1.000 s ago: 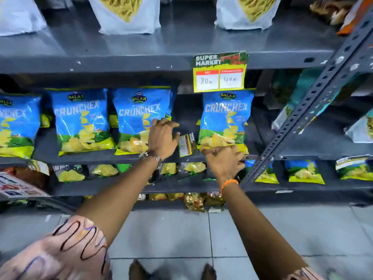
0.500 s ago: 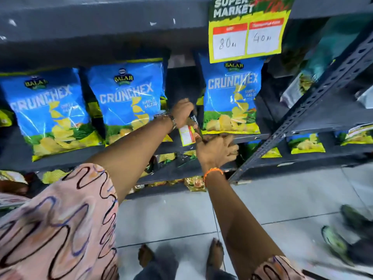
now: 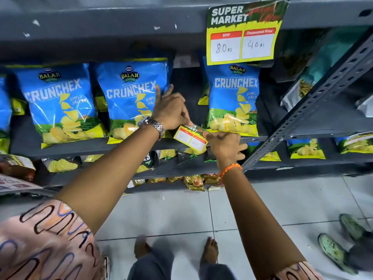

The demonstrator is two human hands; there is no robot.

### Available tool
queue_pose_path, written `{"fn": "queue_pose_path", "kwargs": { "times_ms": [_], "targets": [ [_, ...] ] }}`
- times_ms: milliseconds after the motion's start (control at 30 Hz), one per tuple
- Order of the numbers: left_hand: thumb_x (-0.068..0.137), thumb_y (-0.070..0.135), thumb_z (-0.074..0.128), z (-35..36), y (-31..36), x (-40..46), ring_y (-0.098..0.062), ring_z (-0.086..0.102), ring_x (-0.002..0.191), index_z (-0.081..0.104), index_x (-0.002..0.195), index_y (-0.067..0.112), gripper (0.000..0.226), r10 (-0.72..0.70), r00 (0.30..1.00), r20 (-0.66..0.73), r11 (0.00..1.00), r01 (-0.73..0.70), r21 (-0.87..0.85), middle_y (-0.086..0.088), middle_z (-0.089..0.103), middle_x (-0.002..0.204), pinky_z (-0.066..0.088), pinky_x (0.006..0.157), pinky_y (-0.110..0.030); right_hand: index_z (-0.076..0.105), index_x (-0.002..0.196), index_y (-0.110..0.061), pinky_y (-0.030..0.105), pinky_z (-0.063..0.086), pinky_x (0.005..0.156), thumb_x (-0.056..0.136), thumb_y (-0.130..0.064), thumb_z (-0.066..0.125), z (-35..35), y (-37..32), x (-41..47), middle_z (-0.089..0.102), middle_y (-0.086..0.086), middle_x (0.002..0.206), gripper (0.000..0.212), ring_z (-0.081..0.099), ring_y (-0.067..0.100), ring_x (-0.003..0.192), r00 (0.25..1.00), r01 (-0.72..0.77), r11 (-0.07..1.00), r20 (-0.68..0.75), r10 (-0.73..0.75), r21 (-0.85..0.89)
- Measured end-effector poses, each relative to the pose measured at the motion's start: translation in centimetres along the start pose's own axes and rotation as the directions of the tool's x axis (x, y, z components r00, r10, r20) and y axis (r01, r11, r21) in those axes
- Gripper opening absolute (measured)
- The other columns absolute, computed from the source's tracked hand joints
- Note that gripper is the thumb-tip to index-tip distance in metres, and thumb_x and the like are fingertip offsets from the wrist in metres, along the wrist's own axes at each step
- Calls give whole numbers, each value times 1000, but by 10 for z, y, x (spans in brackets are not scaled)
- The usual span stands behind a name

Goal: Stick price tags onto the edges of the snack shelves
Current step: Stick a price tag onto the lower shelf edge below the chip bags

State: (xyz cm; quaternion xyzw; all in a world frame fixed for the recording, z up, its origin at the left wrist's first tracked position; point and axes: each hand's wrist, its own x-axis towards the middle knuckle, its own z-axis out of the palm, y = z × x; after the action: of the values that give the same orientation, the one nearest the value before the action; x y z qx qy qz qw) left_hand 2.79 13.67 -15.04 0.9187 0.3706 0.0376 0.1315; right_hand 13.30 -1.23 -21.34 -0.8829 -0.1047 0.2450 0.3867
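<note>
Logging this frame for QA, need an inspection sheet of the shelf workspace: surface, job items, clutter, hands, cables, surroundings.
Surface: grey metal shelf edge, bare where the hands work.
Job's things: small yellow paper price tag, tilted, held at that edge; whether it is stuck down cannot be told. Large yellow price tag already on the upper shelf, reading 80 and 40.
Clutter: blue Crunchex crisp bags standing on the shelf.
Grippers: left hand pinches the small tag's top; right hand grips its right end.
Cables: nothing seen.
Surroundings: grey slotted upright, pale tiled floor, green shoes.
</note>
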Motion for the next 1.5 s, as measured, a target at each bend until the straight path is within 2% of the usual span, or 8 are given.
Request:
{"fn": "queue_pose_path", "kwargs": {
  "times_ms": [100, 200, 300, 400, 600, 1033, 1300, 1500],
  "targets": [
    [74, 58, 78, -1, 3, -25, -25, 12, 155, 79, 83, 41, 19, -114, 993, -42, 993, 116, 39, 17, 53, 139, -23, 114, -63, 73, 57, -32, 40, 52, 94, 66, -52, 89, -9, -3, 8, 69, 3, 91, 28, 61, 30, 103, 986, 63, 997, 153, -71, 54],
    [73, 60, 78, 4, 9, -45, -26, 18, 151, 79, 82, 42, 21, -240, 967, -91, 970, 241, 1, 18, 52, 135, -16, 116, -68, 70, 52, -25, 36, 47, 94, 69, -46, 90, -19, -5, 12, 67, 3, 75, 34, 58, 27, 100, 977, 64, 997, 199, -70, 40],
    [70, 62, 78, 18, 21, -68, -29, 26, 140, 78, 79, 41, 23, -340, 918, -205, 940, 332, -74, 16, 51, 127, 3, 116, -66, 69, 54, -26, 55, 38, 103, 63, -52, 91, -23, -1, 8, 64, 6, 101, 36, 45, 35, 121, 982, 128, 991, 142, -122, -39],
    [69, 66, 76, 41, 30, -88, -29, 34, 129, 78, 80, 42, 26, -418, 863, -282, 908, 402, -118, 13, 50, 121, 23, 107, -61, 70, 64, -27, 53, 35, 101, 72, -48, 87, -27, 10, 0, 51, 1, 122, 28, 37, 36, 124, 973, 231, 957, 49, -226, -175],
    [68, 65, 76, 81, 42, -109, -32, 36, 128, 78, 78, 39, 27, -582, 736, -347, 812, 552, -190, 8, 50, 119, 22, 101, -60, 78, 83, -28, 51, 30, 94, 76, -40, 85, -21, 37, -6, 48, 1, 120, 16, 33, 36, 120, 931, 355, 891, 19, -365, -283],
    [70, 66, 75, 117, 39, -97, -29, 38, 123, 78, 80, 41, 27, -657, 653, -376, 741, 650, -168, 6, 50, 117, 25, 92, -51, 78, 79, -33, 49, 33, 91, 69, -49, 87, 7, 46, 6, 52, -2, 117, 21, 40, 31, 116, 926, 316, 890, -95, -364, -328],
    [71, 67, 73, 123, 39, -92, -29, 41, 120, 78, 83, 38, 32, -646, 664, -376, 745, 655, -124, 5, 51, 120, 22, 87, -45, 77, 80, -36, 48, 33, 90, 69, -54, 86, 12, 49, 12, 53, -3, 118, 23, 41, 30, 116, 923, 301, 889, -128, -363, -345],
    [64, 70, 76, 117, 27, -93, -31, 43, 122, 75, 90, 41, 39, -680, 621, -391, 723, 655, -217, 9, 53, 122, 24, 90, -47, 74, 76, -36, 47, 34, 89, 68, -54, 86, 8, 50, 16, 56, -5, 114, 24, 44, 28, 115, 922, 291, 910, -168, -349, -295]
  ]
}}
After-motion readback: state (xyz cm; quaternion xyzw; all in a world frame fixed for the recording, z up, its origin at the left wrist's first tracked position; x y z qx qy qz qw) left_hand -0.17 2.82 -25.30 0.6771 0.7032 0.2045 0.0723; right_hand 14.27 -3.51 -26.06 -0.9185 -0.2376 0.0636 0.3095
